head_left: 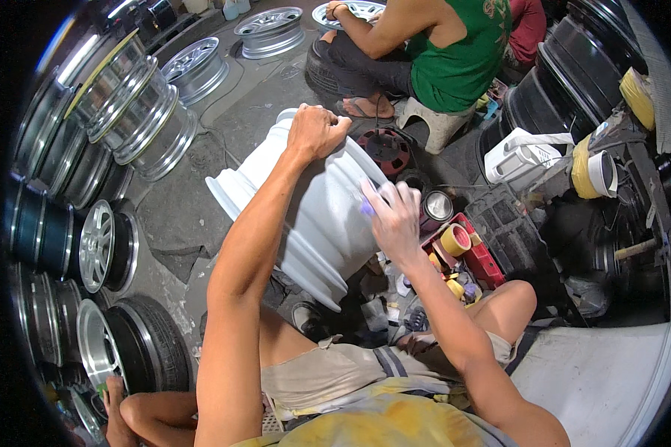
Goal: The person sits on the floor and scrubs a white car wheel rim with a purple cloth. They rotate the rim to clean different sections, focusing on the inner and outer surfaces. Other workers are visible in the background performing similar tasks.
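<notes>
A whitish-grey car wheel rim stands tilted in front of me, its ribbed barrel facing me. My left hand is closed over its far upper edge. Against the right side of the barrel, my right hand presses a small purple pad; the fingers are slightly blurred and look dusted with white. What the pad is made of cannot be made out.
A red tray with tape rolls and a can sit right of the rim. Ahead, a person in a green top sits on a stool. Stacked rims line the left, near another person's hand.
</notes>
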A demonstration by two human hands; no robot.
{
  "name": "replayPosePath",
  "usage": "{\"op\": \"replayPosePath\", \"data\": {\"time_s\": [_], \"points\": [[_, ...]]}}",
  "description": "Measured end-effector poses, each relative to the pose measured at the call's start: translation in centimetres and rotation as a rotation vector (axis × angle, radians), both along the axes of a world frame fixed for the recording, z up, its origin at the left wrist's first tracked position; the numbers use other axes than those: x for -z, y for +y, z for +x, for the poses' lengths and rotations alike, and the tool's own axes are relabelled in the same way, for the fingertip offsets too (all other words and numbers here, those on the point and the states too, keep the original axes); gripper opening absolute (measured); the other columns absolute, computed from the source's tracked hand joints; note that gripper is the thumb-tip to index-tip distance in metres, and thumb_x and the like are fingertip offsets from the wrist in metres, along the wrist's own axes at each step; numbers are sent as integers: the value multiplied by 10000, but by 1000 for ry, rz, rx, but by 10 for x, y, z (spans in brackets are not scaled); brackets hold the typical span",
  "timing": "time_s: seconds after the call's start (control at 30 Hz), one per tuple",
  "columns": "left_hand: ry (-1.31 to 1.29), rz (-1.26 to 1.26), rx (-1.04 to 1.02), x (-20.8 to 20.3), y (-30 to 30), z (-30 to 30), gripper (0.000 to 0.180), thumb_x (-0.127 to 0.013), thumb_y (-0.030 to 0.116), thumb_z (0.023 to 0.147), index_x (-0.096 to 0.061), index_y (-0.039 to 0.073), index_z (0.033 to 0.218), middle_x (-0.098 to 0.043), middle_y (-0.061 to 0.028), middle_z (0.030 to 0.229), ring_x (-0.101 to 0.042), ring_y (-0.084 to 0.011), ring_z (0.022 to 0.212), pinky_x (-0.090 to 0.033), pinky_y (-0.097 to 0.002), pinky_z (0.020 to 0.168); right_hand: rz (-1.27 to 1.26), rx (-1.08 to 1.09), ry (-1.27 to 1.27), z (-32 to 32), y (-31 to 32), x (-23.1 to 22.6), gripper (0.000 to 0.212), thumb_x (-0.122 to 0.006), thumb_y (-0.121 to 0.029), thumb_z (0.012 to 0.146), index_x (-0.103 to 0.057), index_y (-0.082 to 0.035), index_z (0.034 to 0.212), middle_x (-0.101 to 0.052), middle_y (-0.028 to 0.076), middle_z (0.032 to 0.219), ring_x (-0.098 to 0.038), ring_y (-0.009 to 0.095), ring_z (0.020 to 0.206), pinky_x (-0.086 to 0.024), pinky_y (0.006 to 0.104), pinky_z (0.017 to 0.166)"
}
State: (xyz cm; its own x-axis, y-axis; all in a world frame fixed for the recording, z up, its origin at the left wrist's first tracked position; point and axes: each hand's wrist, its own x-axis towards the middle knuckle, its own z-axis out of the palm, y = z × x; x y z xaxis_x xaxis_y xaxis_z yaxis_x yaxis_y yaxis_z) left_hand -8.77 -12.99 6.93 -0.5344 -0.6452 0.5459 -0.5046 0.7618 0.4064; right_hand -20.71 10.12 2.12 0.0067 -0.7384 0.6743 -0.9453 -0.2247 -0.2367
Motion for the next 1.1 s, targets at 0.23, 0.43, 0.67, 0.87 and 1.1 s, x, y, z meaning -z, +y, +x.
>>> {"op": "replayPosePath", "data": {"time_s": [0.23,0.43,0.67,0.87,1.1], "points": [[22,-30,-6,1,-3,6,444,-613,325,854,-711,-83,707,-605,-307,647,-611,-466,625,-516,-474,879,63,-19,-47,-2,29,20,554,-709,-43,820,-677,-80,1372,-557,67,975,-527,283,944,-392,441,824],[-38,-2,-3,2,-9,2,436,-610,322,862,-720,-76,722,-631,-299,678,-610,-469,634,-522,-468,864,47,-13,3,-1,-4,-3,570,-710,-48,804,-672,-78,1372,-563,71,995,-531,288,962,-408,442,857],[-100,-19,-14,4,-14,7,452,-591,341,925,-729,-46,736,-700,-257,795,-650,-458,800,-515,-507,905,52,-31,3,-7,5,8,576,-709,-59,809,-661,-79,1383,-586,108,1045,-543,316,1013,-412,461,866],[-300,-132,-170,4,-29,33,462,-504,387,1042,-771,16,977,-689,-188,1233,-613,-395,1142,-491,-499,1006,42,-37,-30,4,-10,2,586,-722,-71,822,-641,-100,1402,-603,125,1134,-555,324,1064,-417,472,892],[-313,60,-229,23,47,52,877,-462,561,1075,-302,-138,1579,-341,-374,1620,-302,-486,1544,-217,-491,1294,417,153,-287,-31,124,98,326,-666,-163,904,-765,-107,1209,-615,121,1019,-574,316,1020,-424,462,845]]}}
